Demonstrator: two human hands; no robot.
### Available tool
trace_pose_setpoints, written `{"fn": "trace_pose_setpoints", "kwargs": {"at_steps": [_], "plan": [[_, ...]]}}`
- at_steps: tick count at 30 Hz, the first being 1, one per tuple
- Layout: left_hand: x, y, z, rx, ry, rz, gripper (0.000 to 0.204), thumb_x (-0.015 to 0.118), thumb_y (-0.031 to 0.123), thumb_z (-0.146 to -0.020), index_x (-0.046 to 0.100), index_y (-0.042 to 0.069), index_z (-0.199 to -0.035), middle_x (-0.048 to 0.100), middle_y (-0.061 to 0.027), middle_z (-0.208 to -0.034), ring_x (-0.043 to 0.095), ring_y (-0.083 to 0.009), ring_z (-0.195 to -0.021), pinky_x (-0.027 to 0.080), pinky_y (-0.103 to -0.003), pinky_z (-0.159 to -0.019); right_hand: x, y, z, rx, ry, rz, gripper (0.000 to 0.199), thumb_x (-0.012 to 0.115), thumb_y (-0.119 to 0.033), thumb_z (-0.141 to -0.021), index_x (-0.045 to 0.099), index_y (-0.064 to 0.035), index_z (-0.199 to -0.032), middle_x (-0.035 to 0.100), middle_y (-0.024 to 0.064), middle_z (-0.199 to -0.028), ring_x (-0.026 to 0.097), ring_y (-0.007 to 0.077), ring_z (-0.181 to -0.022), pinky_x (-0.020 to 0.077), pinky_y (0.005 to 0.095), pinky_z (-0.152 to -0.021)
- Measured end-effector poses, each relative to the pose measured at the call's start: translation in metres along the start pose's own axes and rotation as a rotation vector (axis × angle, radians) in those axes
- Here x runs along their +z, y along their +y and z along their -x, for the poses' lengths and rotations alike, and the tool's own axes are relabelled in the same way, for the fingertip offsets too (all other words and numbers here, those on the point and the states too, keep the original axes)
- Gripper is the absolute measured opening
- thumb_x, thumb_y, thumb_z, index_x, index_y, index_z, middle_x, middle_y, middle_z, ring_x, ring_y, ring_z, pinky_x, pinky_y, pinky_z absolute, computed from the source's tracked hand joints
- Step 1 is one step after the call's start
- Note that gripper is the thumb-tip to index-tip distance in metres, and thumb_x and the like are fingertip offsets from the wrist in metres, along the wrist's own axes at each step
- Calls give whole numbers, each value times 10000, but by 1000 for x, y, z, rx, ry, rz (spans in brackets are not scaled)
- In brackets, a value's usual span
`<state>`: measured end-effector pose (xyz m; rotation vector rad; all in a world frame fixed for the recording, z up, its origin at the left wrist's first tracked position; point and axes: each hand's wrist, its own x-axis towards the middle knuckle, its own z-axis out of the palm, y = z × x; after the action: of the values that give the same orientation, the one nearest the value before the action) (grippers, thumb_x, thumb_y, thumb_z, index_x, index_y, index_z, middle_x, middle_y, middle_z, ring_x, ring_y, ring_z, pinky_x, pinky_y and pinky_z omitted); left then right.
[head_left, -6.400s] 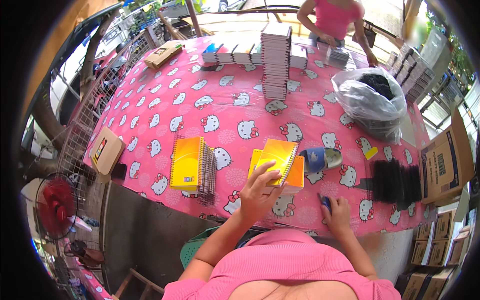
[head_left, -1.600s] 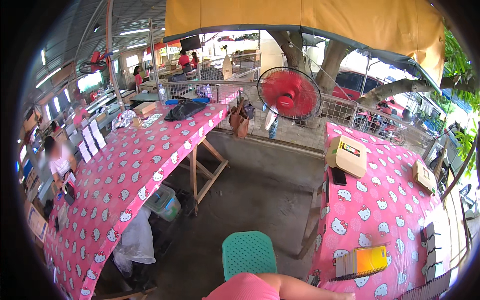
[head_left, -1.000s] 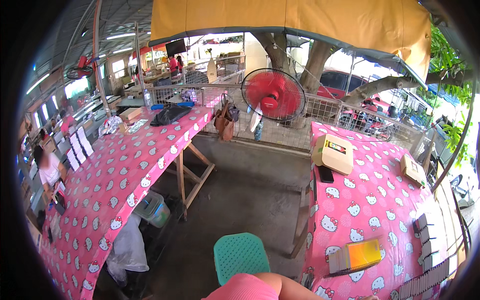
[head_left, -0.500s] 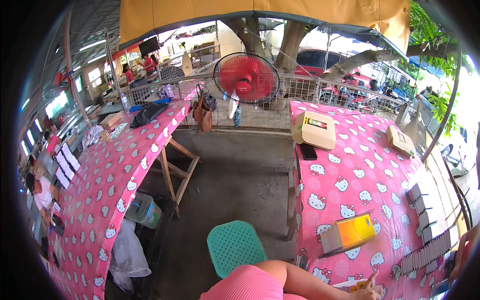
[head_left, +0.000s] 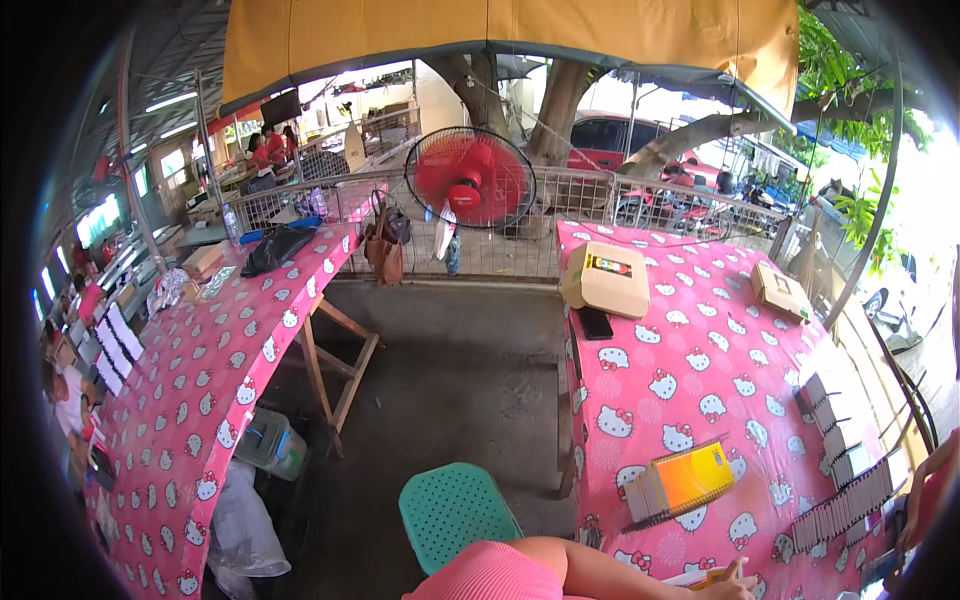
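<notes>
My left arm, in a pink ribbed sleeve, reaches right across the lower edge of the view. My left hand [head_left: 735, 585] is at the near edge of the right table, with its fingers partly spread and one raised. Beside it lies a white and yellow-orange notebook [head_left: 694, 577], mostly hidden by my forearm and cut off by the frame. Whether the hand touches it is not plain. Farther up the table lies a stack of spiral notebooks [head_left: 693, 478] with a yellow cover on top. My right hand is out of view.
The right table [head_left: 640, 390] also holds cardboard boxes [head_left: 608, 280], a black phone [head_left: 594, 323] and rows of spiral-bound books [head_left: 850, 505]. Another person's arm [head_left: 925, 490] is at the right edge. A green stool [head_left: 458, 510], a red fan [head_left: 470, 180] and a left table [head_left: 200, 440] stand around.
The view has shifted, so the surroundings sit a little lower and farther left. My left hand stays by the notebook at the near table edge, its raised finger less stretched.
</notes>
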<state>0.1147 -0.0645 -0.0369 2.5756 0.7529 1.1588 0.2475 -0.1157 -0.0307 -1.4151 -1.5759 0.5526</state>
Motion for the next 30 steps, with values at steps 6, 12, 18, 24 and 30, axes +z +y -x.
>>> {"fn": "trace_pose_setpoints", "kwargs": {"at_steps": [6, 12, 18, 24, 30], "plan": [[1, -7, -4, -182, -94, 244, 321, 659, 519, -615, 708, 208, -676, 621, -21, -711, 560, -269, -840, 324, -597, -796, -11, 1, 4, 45, 14, 8, 206, 579, -158, -918, 598, 23, -1015, 602, 123, -966, 567, 206, -824, 470, 325, -717], [-28, 4, -7, -135, -88, 130, 308, 647, 533, -628, 726, 251, -723, 630, -5, -711, 556, -236, -852, 327, -570, -789, -17, -1, 7, 69, 37, 10, 201, 583, -153, -915, 600, 24, -1010, 605, 126, -962, 570, 209, -819, 472, 327, -713], [-29, 7, -4, -154, -162, 109, 296, 631, 546, -639, 722, 271, -701, 625, 32, -684, 543, -211, -852, 311, -551, -796, -24, -1, 13, 89, 39, 0, 196, 587, -147, -913, 602, 26, -1004, 609, 128, -959, 573, 211, -813, 474, 328, -709], [-20, 5, -1, -148, -92, 158, 267, 635, 514, -638, 715, 261, -670, 623, 46, -671, 542, -207, -845, 308, -545, -790, -48, 2, 26, 171, 72, -75, 191, 591, -142, -910, 605, 27, -999, 612, 131, -955, 575, 214, -808, 476, 330, -705], [-21, 6, -1, -145, -43, 111, 260, 649, 500, -628, 713, 249, -648, 623, 44, -652, 545, -209, -825, 301, -539, -787, -62, -37, 22, 156, 209, 132, 186, 620, -117, -902, 636, 26, -1018, 628, 82, -859, 573, 169, -782, 483, 277, -700]]}}
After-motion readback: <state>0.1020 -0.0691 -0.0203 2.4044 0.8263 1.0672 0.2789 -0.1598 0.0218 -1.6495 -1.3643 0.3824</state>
